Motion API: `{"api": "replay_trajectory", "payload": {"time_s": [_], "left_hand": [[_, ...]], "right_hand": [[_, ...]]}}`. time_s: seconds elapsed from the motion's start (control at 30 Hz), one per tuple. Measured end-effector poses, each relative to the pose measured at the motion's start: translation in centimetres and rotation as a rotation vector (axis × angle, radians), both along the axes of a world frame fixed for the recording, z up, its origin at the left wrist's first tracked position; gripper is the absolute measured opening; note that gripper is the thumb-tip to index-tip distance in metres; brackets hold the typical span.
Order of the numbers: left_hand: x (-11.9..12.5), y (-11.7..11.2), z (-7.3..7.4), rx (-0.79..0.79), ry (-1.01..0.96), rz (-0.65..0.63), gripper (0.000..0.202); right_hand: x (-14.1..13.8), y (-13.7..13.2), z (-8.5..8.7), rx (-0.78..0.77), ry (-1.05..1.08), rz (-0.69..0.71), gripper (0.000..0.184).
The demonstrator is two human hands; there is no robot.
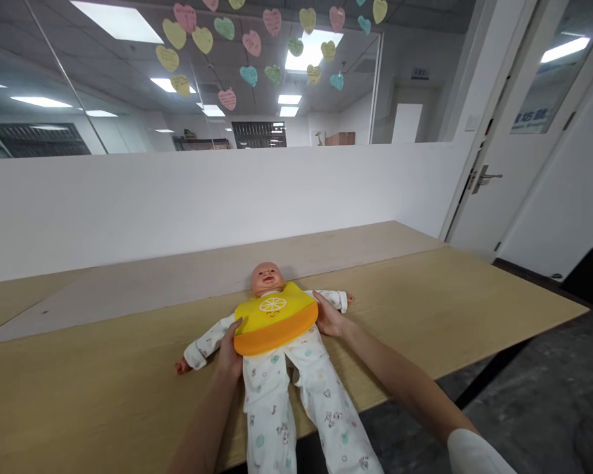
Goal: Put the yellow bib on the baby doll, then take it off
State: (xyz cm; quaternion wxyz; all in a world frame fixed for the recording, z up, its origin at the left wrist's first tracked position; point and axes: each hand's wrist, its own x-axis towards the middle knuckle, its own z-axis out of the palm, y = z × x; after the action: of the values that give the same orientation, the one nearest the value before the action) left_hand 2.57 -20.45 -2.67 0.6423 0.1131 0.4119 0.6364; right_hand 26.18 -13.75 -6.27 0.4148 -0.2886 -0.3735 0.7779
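A baby doll [265,278] in white patterned clothes lies on its back on the wooden table, head away from me and arms spread. Its legs [321,401] extend toward me past the table's front edge. Over its chest lies a yellow silicone-looking bib [277,309] with an orange lower pocket and a white citrus-slice print. My left hand [230,349] grips the bib's left side, thumb on the edge. My right hand [328,317] holds the opposite side against the doll's body. The fingers under and behind the bib are mostly hidden.
The table [400,289] runs along a low white wall [178,204] with a glass window above it, dotted with heart-shaped paper notes [272,22]. A door [514,164] stands at the right. A black object [590,276] sits at the right edge.
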Motion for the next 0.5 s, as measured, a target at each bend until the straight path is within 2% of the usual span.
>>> {"api": "replay_trajectory", "payload": {"time_s": [0.07,0.23,0.37,0.5], "left_hand": [[-0.2,0.5,-0.2,-0.011,0.007,0.000,0.023],[-0.9,1.2,-0.6,-0.040,0.036,-0.004,0.024],[-1.0,1.6,0.0,-0.045,0.050,-0.058,0.020],[-1.1,2.1,0.8,-0.046,0.078,-0.094,0.017]], "right_hand": [[-0.5,0.2,0.5,-0.085,0.093,0.036,0.054],[-1.1,1.2,0.6,-0.135,0.122,0.031,0.043],[-1.1,1.2,0.6,-0.204,0.095,0.020,0.035],[-1.4,1.3,1.4,-0.194,0.069,-0.040,0.029]]}}
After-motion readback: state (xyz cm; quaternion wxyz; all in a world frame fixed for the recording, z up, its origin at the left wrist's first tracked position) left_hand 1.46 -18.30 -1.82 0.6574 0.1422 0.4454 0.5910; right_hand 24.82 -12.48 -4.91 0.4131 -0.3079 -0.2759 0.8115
